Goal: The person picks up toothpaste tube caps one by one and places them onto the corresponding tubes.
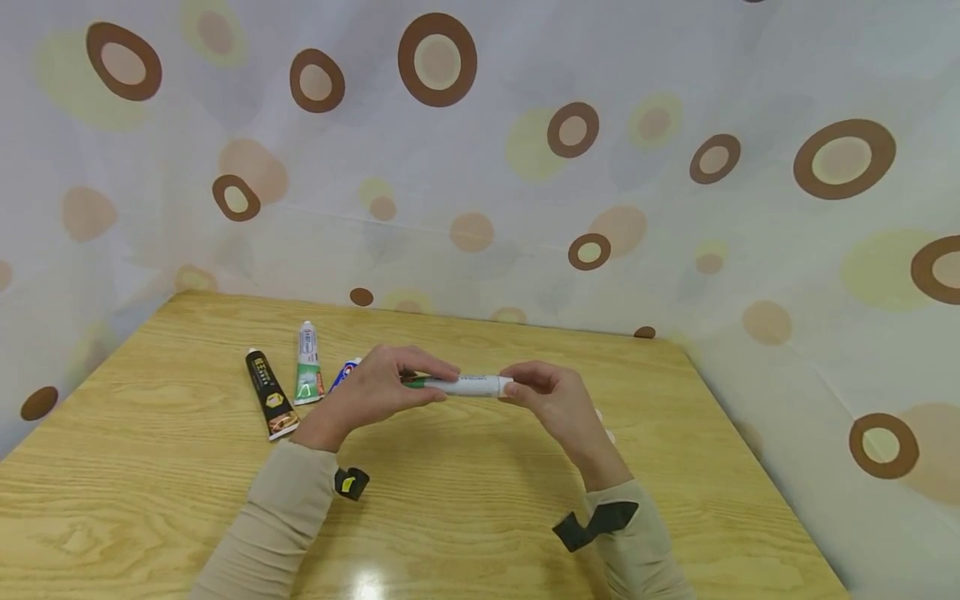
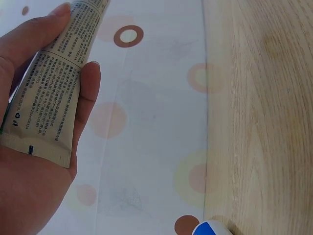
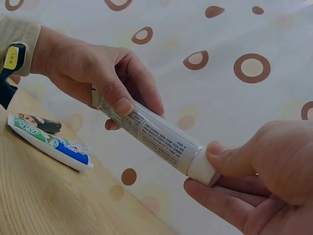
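One white tube [image 1: 474,386] in fingers [image 3: 220,198], three tubes [image 1: 272,396] on one table [image 1: 450,500].

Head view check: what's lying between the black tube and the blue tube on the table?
A white-and-green tube lies between the black tube and the blue tube, shown in the head view; the left hand partly hides the blue one.

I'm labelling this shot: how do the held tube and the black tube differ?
The held tube shows mostly white; the black tube has gold lettering on black. The held tube is raised between left hand and right hand; the black tube lies on the table. Both have a flat end.
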Demonstrator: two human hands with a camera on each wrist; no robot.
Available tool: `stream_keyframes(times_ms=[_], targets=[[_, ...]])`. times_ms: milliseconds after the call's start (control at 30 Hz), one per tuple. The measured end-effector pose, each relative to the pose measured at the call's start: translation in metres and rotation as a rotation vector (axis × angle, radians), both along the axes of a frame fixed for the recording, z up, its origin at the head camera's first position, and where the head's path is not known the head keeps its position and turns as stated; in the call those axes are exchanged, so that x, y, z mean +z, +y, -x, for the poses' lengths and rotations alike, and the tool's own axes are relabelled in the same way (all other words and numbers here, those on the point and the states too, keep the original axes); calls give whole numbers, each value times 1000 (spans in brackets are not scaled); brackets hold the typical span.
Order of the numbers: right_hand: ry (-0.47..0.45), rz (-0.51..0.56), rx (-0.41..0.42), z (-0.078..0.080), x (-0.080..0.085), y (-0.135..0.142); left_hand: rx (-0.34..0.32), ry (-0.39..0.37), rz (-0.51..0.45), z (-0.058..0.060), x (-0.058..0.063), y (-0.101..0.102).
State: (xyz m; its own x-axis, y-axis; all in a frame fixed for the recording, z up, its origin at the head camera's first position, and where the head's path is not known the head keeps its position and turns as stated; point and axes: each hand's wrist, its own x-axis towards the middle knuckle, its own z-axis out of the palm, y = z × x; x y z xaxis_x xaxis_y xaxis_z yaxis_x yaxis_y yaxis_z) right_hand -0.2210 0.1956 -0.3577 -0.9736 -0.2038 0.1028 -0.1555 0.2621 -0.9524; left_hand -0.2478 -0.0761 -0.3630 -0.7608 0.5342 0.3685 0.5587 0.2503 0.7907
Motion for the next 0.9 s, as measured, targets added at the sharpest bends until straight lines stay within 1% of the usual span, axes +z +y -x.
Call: stream_keyframes(times_ms=[200,467,667,900], targets=[[-3,17,-23,2,-1,-2,1,42,22,1,-1,0],[-28,47,-3,3,-3,-1,8,72,39,1,-3,0],[-26,62,24,4,-4,0,12,85,48,2,-3,1],[-24,75,36,4,-5,2,-3,68,44,2,-3,1]])
